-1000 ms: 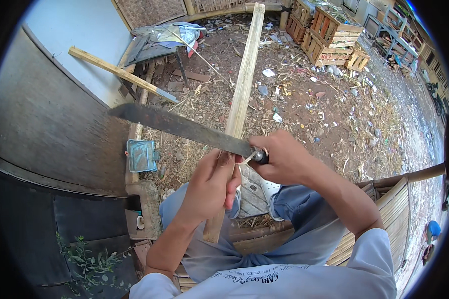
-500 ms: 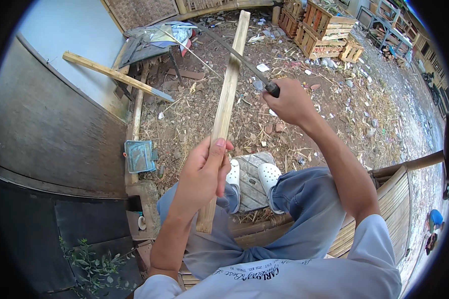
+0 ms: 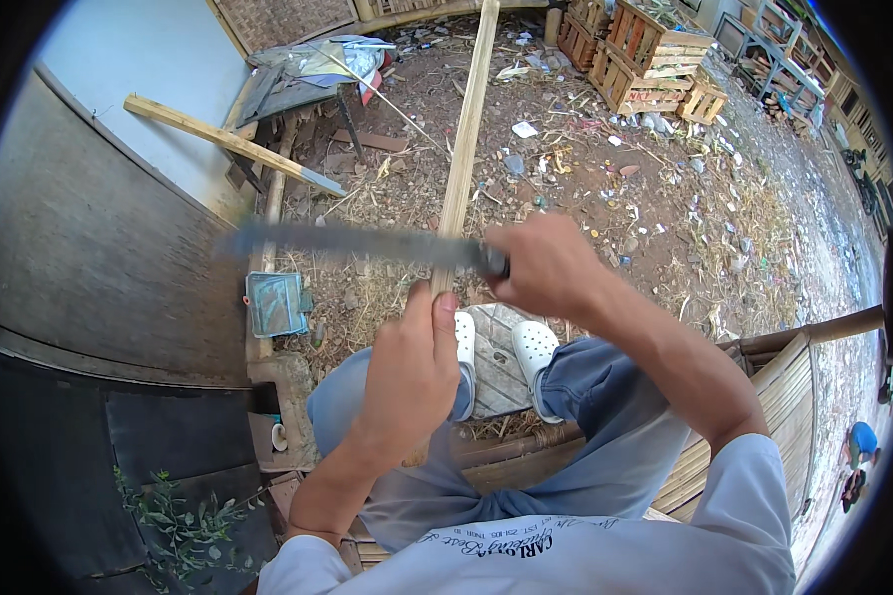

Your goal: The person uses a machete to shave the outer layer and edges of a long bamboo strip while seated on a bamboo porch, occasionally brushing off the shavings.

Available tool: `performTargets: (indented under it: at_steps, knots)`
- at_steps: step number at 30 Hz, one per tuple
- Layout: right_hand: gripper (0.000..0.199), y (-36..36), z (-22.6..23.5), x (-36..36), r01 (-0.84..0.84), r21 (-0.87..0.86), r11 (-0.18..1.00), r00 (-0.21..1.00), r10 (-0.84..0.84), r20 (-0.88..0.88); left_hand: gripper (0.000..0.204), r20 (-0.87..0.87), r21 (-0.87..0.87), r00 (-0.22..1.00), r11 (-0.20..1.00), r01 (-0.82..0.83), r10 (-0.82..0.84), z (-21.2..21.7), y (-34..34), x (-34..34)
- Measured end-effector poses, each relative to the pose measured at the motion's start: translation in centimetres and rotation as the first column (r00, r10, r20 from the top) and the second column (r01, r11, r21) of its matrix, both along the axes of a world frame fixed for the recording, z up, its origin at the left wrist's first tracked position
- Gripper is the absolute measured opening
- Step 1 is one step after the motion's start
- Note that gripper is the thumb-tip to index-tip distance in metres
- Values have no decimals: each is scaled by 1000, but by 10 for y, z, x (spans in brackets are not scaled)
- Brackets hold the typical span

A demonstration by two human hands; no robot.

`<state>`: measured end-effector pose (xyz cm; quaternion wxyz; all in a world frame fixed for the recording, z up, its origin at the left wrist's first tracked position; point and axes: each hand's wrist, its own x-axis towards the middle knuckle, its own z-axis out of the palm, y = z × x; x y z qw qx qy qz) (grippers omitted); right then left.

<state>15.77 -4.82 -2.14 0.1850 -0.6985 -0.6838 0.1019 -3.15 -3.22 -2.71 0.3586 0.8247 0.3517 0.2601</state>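
Observation:
My left hand [image 3: 410, 372] is wrapped round the lower part of a long bamboo strip [image 3: 466, 139], which points away from me over my lap. Its near end shows below my wrist. The dark handle of a long-bladed machete [image 3: 357, 241] is in the closed grip of my right hand [image 3: 551, 268]. The blade, smeared by motion, lies crosswise over the strip just beyond my left fingers and reaches out to the left. Whether its edge touches the bamboo I cannot tell.
Between my feet in white clogs [image 3: 536, 347] is a worn board [image 3: 496, 377]. A bamboo pole [image 3: 228, 144] leans at the left, beside a low table [image 3: 298, 89]. Wooden crates [image 3: 645, 59] stand at the back right. Litter and straw cover the ground.
The machete has come down the strip toward my left hand, and its blade has swung from pointing away to pointing left. The strip's far end has moved slightly farther away.

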Motion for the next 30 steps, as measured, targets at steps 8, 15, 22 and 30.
performTargets:
  at_steps: [8, 15, 22, 30]
  knots:
    - [15, -9, -4, 19, -4, -84, 996, 1000, 2, -19, 16, -93, 44, 996, 999, -4, 8, -11, 3, 9]
    - [17, 18, 7, 55, 339, -117, 933, 941, -339, 23, 17, -197, 51, 980, 999, 8, 2, -9, 0, 1]
    - [13, -14, -2, 8, 33, -31, 999, 993, -37, -111, 31, 290, -736, 957, 644, 211, 18, 11, 7, 3]
    - [34, -22, 12, 13, 71, 227, 971, 911, 30, -412, 34, 439, -816, 888, 475, 329, 139, 11, 11, -3]
